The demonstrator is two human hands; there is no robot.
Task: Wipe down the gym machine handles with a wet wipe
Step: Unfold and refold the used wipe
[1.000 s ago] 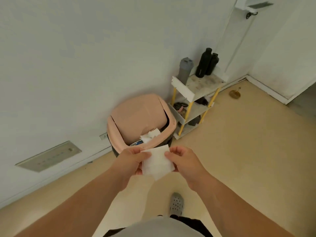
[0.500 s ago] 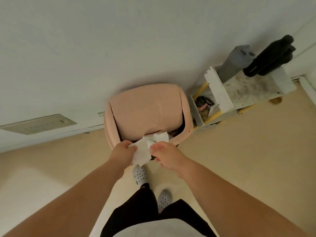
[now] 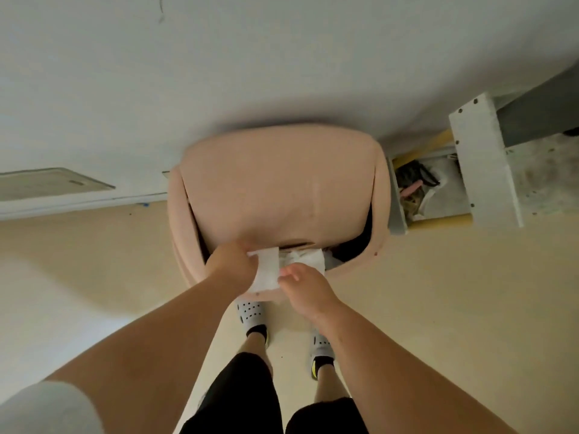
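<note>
We counted one wet wipe (image 3: 266,274) over one pink bin (image 3: 179,220), two hands on it: left hand (image 3: 228,264) gripping, right hand (image 3: 305,288) pinching its edge.

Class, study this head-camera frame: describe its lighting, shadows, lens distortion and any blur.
Head view: the light is soft and even, with no glare; the pink bin casts a diffuse shadow on the wall behind it; the wide lens bows the baseboard and stretches the white shelf at the right edge; the white wipe and the left hand gripping it look slightly soft.
</note>
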